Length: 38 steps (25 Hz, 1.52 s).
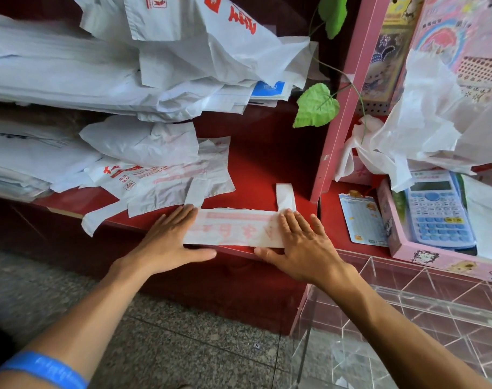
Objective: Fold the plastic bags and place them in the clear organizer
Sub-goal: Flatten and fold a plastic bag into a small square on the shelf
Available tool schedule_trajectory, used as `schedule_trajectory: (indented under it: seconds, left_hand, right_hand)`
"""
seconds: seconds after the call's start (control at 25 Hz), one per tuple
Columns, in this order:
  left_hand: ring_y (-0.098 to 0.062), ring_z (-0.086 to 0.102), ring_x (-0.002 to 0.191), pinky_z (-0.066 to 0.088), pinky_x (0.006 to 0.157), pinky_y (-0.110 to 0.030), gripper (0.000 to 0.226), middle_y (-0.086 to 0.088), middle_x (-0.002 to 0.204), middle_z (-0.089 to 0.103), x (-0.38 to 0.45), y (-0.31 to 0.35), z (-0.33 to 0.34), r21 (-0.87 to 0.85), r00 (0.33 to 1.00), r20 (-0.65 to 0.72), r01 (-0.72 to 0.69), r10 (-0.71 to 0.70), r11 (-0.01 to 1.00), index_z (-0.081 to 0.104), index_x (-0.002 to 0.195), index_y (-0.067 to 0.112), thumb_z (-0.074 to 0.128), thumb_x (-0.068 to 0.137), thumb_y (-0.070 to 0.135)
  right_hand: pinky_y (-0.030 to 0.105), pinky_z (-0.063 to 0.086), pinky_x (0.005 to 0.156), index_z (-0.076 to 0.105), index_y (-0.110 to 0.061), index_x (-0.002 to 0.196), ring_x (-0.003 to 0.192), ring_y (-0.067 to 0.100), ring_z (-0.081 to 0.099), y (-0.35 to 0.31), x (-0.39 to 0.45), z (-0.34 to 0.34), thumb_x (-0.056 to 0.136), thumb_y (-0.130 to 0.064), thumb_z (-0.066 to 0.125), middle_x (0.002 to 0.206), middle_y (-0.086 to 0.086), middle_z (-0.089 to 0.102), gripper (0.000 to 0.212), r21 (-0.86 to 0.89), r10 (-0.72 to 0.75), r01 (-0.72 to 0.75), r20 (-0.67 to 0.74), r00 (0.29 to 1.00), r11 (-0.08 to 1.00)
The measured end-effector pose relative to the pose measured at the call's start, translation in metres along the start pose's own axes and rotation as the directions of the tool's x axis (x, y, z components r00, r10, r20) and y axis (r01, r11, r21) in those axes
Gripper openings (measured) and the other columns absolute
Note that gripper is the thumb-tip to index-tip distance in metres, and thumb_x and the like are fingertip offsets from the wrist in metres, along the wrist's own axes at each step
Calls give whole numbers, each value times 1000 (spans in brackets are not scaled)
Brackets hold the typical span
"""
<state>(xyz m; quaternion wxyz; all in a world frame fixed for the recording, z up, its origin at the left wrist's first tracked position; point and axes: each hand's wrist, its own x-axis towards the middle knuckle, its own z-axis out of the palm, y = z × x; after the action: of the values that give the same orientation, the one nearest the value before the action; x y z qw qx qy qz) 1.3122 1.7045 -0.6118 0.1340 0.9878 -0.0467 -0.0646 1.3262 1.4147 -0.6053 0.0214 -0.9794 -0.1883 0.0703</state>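
Hands flat, fingers straight and spread, both pressing down on one bag [233, 228] folded into a long strip along the red counter's [256, 164] front edge. Left hand [169, 237] on the strip's left end, thumb stretched along its near edge. Right hand [298, 245] on the right end, thumb likewise pointing inward under the near edge. Strip white with faded red print, spanning between the two hands. Two handle loops sticking up from its far side: one just beyond the left fingertips, the other just beyond the right fingertips. Blue wristband [43, 366] on the left forearm.

Beyond the left hand, loose bags [160, 175] spread on the counter, touching the left handle loop. Farther up, a tall untidy pile [99, 68] of white bags, some printed red.

Below and right of the right wrist, clear organizer [407, 310] with grid dividers; contents hard to make out. Right of the right hand, a card [362, 220] lying flat, then a pink box [396, 234] holding a blue calculator [438, 211]. Above that, crumpled bags [424, 127] heaped. Green leaves [315, 106] on a vine beside a pink post [343, 119], up beyond the right fingertips.
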Motion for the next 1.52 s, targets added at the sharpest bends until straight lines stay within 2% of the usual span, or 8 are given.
schedule_trajectory:
  seconds: [0.12,0.32,0.56,0.72,0.92,1.08,1.32,1.52]
  left_hand:
    - [-7,22,148,14,120,-35,86,20,151,25,-10,-18,4,-114,968,-231,-123,94,986,36,150,29,82,78,34]
    - [-4,48,126,41,107,-28,59,18,123,57,-23,-27,0,-218,924,-377,-154,62,964,70,119,23,79,71,-11]
    - [4,55,116,37,88,4,47,11,112,67,-24,-31,-6,-435,927,-373,-137,-39,890,76,103,26,74,76,-13]
    - [15,60,100,48,85,-7,49,28,86,71,-22,-29,-11,-688,951,-261,-61,-168,724,77,85,38,75,76,-10]
    - [2,66,76,44,72,-17,24,9,82,75,-15,-14,-13,-730,903,-262,46,-341,682,74,87,23,74,82,0]
    - [-7,65,79,44,68,-24,23,15,69,72,-8,-8,-9,-789,861,-258,74,-439,610,58,87,18,80,81,13]
    - [-6,68,89,43,75,-18,13,5,84,75,-10,-10,-10,-773,899,-233,60,-371,631,74,84,23,81,79,14]
    - [-3,60,89,41,75,-12,33,1,97,66,-19,-24,-15,-577,954,-172,104,-245,810,75,98,36,80,79,10]
  right_hand:
    - [44,-5,123,8,-10,157,153,19,4,9,-13,2,79,-86,22,165,6,5,110,-20,-69,68,-63,996,997]
    - [47,44,101,64,-9,124,117,29,62,16,-26,13,76,-51,62,127,9,66,64,21,-169,189,-358,918,982]
    - [36,46,74,68,-20,100,89,24,57,28,-27,0,79,-36,64,85,-2,69,26,190,-146,230,-375,915,954]
    - [29,47,67,74,-25,104,74,18,60,36,-14,5,80,-4,65,86,-4,73,33,360,-45,221,-438,898,907]
    - [21,42,58,70,-26,84,61,1,59,34,-1,-4,85,-17,72,70,-12,68,10,662,189,86,-332,924,744]
    - [20,41,60,52,-23,93,76,7,62,33,9,-7,85,-23,74,85,-6,68,23,772,371,-92,-194,908,629]
    - [17,44,62,68,-24,92,78,11,63,29,11,-7,87,-16,69,82,-11,65,9,732,361,-68,-251,898,678]
    - [8,40,57,70,-23,108,70,5,56,37,5,-11,80,-6,71,82,-11,60,33,653,157,-20,-151,976,757]
